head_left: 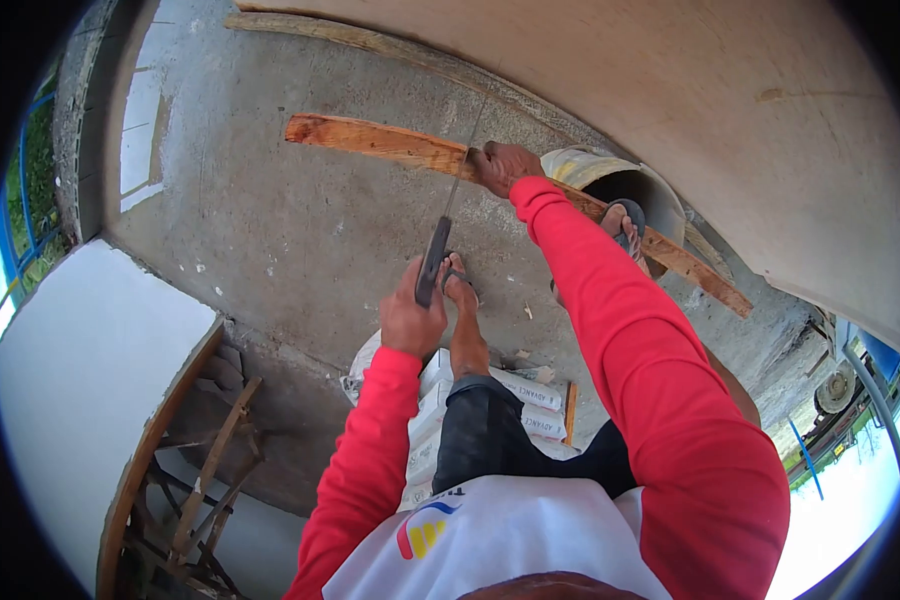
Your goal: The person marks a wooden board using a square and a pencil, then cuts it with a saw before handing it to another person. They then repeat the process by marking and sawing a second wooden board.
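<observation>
At upper centre, the right hand (pixel 507 168) clasps a narrow, orange-brown plank (pixel 370 138), while the left hand (pixel 413 312) grips a dark-handled saw (pixel 433 262).

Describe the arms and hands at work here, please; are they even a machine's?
They are a person's. Both arms wear long, plain red sleeves, wrinkled into folds, that reach the wrists and join a white shirt body. The left hand and right hand are bare; no gloves or cables show.
</observation>
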